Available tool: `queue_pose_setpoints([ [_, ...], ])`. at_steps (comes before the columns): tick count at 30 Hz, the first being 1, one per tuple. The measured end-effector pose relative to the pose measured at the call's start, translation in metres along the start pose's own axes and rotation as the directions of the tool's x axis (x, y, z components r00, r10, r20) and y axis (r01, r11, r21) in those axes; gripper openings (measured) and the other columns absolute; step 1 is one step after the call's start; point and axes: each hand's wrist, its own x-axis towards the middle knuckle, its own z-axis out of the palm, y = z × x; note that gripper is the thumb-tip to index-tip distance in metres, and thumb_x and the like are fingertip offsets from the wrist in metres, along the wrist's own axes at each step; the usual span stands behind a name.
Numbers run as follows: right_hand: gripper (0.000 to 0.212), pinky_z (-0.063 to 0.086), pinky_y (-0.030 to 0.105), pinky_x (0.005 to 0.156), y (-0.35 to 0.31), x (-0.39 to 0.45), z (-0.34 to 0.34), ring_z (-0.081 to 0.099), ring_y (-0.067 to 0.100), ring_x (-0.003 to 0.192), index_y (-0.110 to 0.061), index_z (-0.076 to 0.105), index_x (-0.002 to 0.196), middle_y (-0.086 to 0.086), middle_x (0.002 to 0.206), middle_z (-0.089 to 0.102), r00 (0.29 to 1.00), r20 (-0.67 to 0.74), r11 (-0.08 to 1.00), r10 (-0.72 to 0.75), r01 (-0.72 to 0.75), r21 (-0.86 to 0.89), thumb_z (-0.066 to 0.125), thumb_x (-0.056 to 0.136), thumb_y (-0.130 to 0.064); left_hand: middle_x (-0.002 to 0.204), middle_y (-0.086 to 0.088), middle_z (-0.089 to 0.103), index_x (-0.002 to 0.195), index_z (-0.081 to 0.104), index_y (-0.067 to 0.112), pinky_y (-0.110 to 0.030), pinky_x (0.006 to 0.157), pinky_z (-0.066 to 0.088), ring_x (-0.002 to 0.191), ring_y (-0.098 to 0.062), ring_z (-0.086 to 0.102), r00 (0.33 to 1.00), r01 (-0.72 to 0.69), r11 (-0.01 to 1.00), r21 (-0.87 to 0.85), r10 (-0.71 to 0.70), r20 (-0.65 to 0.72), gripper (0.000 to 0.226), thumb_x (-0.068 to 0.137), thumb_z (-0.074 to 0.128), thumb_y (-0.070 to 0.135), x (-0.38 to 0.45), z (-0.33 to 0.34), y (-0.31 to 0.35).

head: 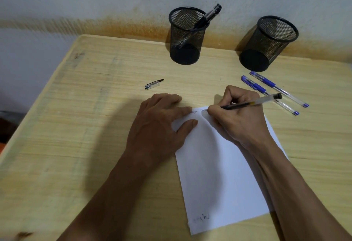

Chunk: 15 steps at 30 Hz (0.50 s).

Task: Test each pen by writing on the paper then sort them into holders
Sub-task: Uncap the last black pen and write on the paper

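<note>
Two black mesh holders stand at the back of the wooden table, against the stained wall. The left holder, at about 12 o'clock from the person's hands, has black pens leaning out over its right rim; how many, I can't count. The right holder, at about 1 o'clock, shows nothing inside that I can make out through the mesh.

The right hand is curled around a clear-barrelled black pen, pinching it near the tip, with the tip down at the top edge of the white paper and the butt end pointing off toward 2 o'clock. The left hand lies flat with its fingers spread, pressing the paper's top left corner.

Between the two hands there is a short line of handwriting along the top of the sheet, too small to read. A fainter scribble sits near the bottom edge, at 6 o'clock.

Two capped blue pens lie side by side at 2 o'clock, just beyond the right hand. A loose pen cap lies alone at 11 o'clock.
</note>
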Motion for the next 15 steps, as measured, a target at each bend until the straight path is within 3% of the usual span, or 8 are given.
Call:
queue_pose_setpoints([
  [3, 0.019, 0.044, 0.030, 0.046, 0.0033, 0.0012, -0.0002, 0.053, 0.020, 0.042, 0.006, 0.051, 0.064, 0.024, 0.054, 0.054, 0.998, -0.012, 0.982, 0.069, -0.066, 0.175, 0.070, 0.069, 0.009, 0.124, 0.002, 0.065, 0.112, 0.073, 0.028, -0.042, 0.102, 0.042, 0.120, -0.019, 0.054, 1.000, 0.005, 1.000, -0.010, -0.005, -0.011, 0.038, 0.084, 0.060, 0.051, -0.0004, -0.0003, 0.0000],
  [5, 0.018, 0.045, 0.035, 0.045, 0.0064, 0.0022, 0.0006, 0.053, 0.024, 0.045, 0.002, 0.054, 0.063, 0.021, 0.054, 0.057, 0.998, -0.014, 0.989, 0.065, -0.062, 0.133, 0.072, 0.066, 0.003, 0.124, 0.002, 0.065, 0.112, 0.073, 0.029, -0.041, 0.102, 0.042, 0.120, -0.019, 0.054, 1.000, 0.003, 1.000, -0.006, -0.003, -0.014, 0.039, 0.084, 0.058, 0.052, -0.0005, -0.0007, 0.0003],
  [9, 0.021, 0.041, 0.025, 0.044, 0.0062, 0.0021, -0.0006, 0.049, 0.011, 0.045, 0.001, 0.054, 0.062, 0.001, 0.051, 0.056, 0.999, -0.009, 0.999, 0.034, -0.033, 0.035, 0.073, 0.069, 0.007, 0.124, 0.002, 0.065, 0.113, 0.072, 0.028, -0.041, 0.102, 0.042, 0.120, -0.019, 0.054, 1.000, -0.003, 1.000, -0.002, 0.003, -0.008, 0.041, 0.084, 0.057, 0.053, -0.0001, -0.0001, -0.0002],
  [12, 0.021, 0.043, 0.023, 0.044, 0.0036, 0.0005, -0.0013, 0.050, 0.007, 0.043, 0.004, 0.053, 0.064, 0.007, 0.053, 0.055, 0.999, -0.034, 0.998, 0.031, -0.029, 0.050, 0.071, 0.072, 0.010, 0.124, 0.002, 0.065, 0.113, 0.073, 0.028, -0.041, 0.102, 0.042, 0.119, -0.019, 0.054, 1.000, -0.007, 1.000, 0.003, 0.007, -0.009, 0.040, 0.085, 0.057, 0.053, -0.0003, 0.0002, -0.0004],
  [15, 0.022, 0.043, 0.027, 0.045, 0.0053, 0.0022, -0.0006, 0.051, 0.017, 0.042, 0.001, 0.051, 0.062, 0.013, 0.051, 0.054, 0.998, -0.023, 0.991, 0.063, -0.060, 0.118, 0.070, 0.070, 0.009, 0.124, 0.002, 0.065, 0.112, 0.073, 0.029, -0.040, 0.102, 0.042, 0.120, -0.019, 0.054, 1.000, -0.004, 1.000, 0.000, 0.004, -0.011, 0.040, 0.084, 0.058, 0.053, -0.0002, -0.0002, -0.0003],
])
